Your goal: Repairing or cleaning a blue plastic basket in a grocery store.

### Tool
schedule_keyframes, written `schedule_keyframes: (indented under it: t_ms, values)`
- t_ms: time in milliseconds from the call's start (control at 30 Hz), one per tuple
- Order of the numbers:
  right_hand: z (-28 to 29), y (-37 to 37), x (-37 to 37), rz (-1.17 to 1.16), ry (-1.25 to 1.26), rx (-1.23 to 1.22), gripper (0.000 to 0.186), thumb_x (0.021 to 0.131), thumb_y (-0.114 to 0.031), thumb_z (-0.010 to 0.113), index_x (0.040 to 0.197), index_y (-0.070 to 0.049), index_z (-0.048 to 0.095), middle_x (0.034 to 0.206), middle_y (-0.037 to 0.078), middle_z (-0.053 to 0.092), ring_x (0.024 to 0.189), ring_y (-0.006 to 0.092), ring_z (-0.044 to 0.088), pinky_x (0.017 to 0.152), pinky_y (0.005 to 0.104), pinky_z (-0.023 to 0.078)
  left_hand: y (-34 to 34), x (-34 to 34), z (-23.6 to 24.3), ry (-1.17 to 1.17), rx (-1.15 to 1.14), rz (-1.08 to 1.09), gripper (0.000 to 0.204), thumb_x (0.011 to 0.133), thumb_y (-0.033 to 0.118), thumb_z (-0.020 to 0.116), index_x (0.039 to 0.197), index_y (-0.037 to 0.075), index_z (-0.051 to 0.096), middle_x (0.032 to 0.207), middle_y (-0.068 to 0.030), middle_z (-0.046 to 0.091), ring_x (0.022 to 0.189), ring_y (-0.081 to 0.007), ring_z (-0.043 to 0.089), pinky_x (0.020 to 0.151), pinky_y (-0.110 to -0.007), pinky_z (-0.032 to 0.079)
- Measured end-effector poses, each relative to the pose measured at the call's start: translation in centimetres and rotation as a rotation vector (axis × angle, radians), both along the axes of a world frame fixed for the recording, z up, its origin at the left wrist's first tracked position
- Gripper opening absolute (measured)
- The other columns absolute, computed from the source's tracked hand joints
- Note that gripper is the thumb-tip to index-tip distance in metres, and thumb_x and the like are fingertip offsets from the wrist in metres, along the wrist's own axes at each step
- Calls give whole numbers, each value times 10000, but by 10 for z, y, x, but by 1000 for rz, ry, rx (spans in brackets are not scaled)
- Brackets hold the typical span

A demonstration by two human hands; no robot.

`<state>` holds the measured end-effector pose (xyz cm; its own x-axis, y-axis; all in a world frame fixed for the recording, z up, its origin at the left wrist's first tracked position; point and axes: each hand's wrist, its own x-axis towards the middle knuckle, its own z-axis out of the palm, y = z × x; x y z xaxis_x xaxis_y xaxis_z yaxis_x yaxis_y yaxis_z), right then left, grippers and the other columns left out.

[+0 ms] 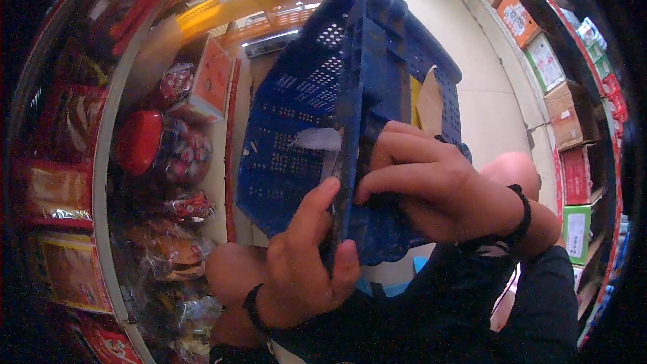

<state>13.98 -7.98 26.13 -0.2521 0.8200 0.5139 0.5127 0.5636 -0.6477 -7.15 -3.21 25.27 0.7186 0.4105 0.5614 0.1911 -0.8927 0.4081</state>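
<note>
A blue plastic crate with perforated walls stands tipped up in front of me, between my knees, its thick rim running up the middle of the head view. My left hand holds the near end of that rim, with the thumb on one side and the fingers on the other. On the rim's right side, the fingers of my right hand are bent in against the crate; their tips are partly hidden. A whitish torn patch sticks to the crate wall beside the rim. Brown cardboard shows at the crate's right side.
Shelves on the left hold a red-lidded jar, an orange-and-white box and several bagged packets. Along the right runs another shelf with cartons and a green box. Pale floor tiles lie beyond the crate.
</note>
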Motion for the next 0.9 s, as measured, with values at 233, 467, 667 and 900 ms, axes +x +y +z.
schedule_keyframes:
  t_ms: [233, 467, 667, 900]
  values:
    - [1, -10, 13, 263, 159, -224, 448, 609, 69, 545, 1039, -53, 585, 917, 118, 519, 881, 319, 527, 727, 364, 435, 1, -2, -9, -87, -3, -6, 456, 907, 155, 512, 1212, -159, 387, 1179, -313, 532, 671, -279, 626, 575, -329, 517]
    - [-3, -16, -6, 140, -37, 127, 302, 690, -66, 592, 981, 17, 607, 862, 122, 522, 814, 322, 539, 713, 389, 471, 1, 2, -11, -142, -96, -55, 459, 918, 162, 501, 1218, -164, 378, 1200, -308, 518, 718, -275, 631, 593, -328, 525]
    - [1, -18, -5, 9, -353, 328, 366, 580, -62, 597, 933, 33, 614, 810, 107, 507, 747, 283, 518, 627, 355, 454, 4, 3, -4, -48, 25, -31, 468, 918, 159, 506, 1231, -160, 367, 1217, -309, 508, 755, -287, 637, 630, -334, 539]
    - [-2, -16, -7, 61, 34, 99, 269, 607, 40, 584, 869, -3, 630, 773, 92, 494, 712, 273, 509, 603, 337, 421, -5, 9, -21, -147, -299, -110, 504, 913, 144, 518, 1272, -147, 319, 1186, -308, 512, 641, -244, 611, 579, -333, 513]
